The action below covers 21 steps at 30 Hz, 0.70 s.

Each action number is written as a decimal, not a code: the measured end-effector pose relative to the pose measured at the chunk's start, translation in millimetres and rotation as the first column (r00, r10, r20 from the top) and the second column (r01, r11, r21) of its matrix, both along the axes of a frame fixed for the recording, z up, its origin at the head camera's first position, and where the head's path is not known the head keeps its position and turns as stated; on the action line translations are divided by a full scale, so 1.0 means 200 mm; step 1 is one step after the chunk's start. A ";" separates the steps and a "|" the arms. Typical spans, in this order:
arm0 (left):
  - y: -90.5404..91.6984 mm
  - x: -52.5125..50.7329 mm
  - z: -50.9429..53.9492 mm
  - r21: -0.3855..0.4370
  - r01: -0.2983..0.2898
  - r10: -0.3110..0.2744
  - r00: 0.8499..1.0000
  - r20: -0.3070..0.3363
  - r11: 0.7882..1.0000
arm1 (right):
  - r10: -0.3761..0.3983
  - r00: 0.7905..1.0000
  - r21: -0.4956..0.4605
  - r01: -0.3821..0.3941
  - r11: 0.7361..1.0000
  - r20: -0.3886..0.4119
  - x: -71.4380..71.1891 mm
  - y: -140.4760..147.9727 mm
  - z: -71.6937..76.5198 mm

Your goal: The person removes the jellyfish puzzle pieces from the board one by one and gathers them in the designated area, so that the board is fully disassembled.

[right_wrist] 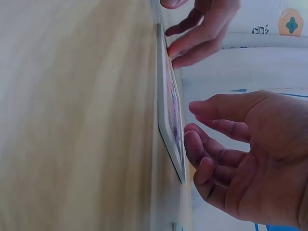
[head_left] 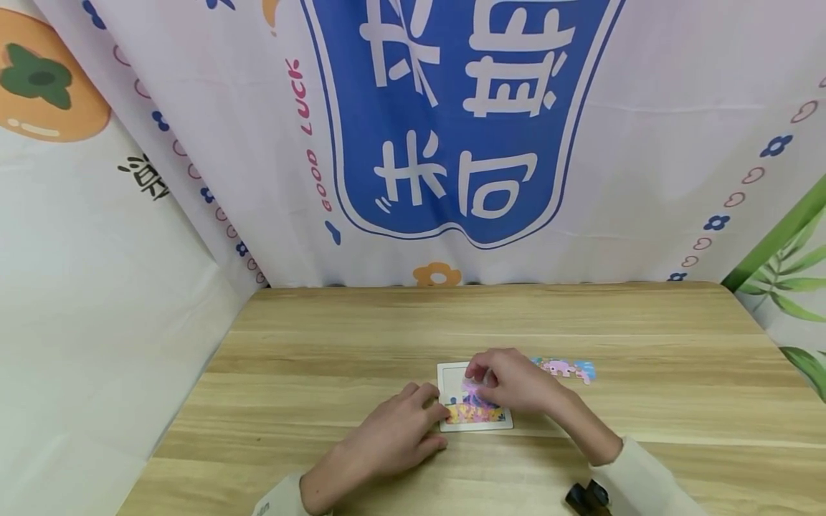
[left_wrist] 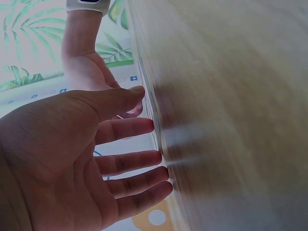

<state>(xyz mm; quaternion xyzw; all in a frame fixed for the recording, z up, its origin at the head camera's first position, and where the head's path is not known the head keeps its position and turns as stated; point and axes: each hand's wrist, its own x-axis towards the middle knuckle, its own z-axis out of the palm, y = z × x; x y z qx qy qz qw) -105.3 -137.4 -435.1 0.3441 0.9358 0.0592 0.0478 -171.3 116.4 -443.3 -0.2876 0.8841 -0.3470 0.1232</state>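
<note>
A small white-framed puzzle tray (head_left: 477,428) lies on the wooden table, its lower part filled with yellow and pink pieces and its upper left part bare. My left hand (head_left: 390,433) rests at the tray's left edge, fingers spread and relaxed; in the left wrist view this hand (left_wrist: 72,159) has its fingertips at the edge. Over the tray's upper right is my right hand (head_left: 519,383), beside a pink and purple part of the picture. In the right wrist view that hand (right_wrist: 255,149) has loosely bent fingers close above the tray (right_wrist: 166,110), with no piece visible between them.
Joined or closely laid puzzle pieces (head_left: 561,368), pink and blue, lie on the table (head_left: 335,322) right of the tray, partly behind the right hand. A black object (head_left: 589,496) is by the right sleeve. A printed curtain (head_left: 645,179) hangs behind the table.
</note>
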 end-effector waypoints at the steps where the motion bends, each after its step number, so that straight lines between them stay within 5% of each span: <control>1: 0.00 0.00 0.00 0.000 0.001 -0.001 1.000 -0.001 1.000 | 0.001 1.000 0.000 -0.001 1.000 0.004 0.00 -0.01 0.00; 21: 0.00 0.00 -0.01 0.008 0.032 -0.032 0.999 -0.031 0.999 | -0.055 0.998 0.026 0.055 0.998 0.004 0.03 -0.05 -0.02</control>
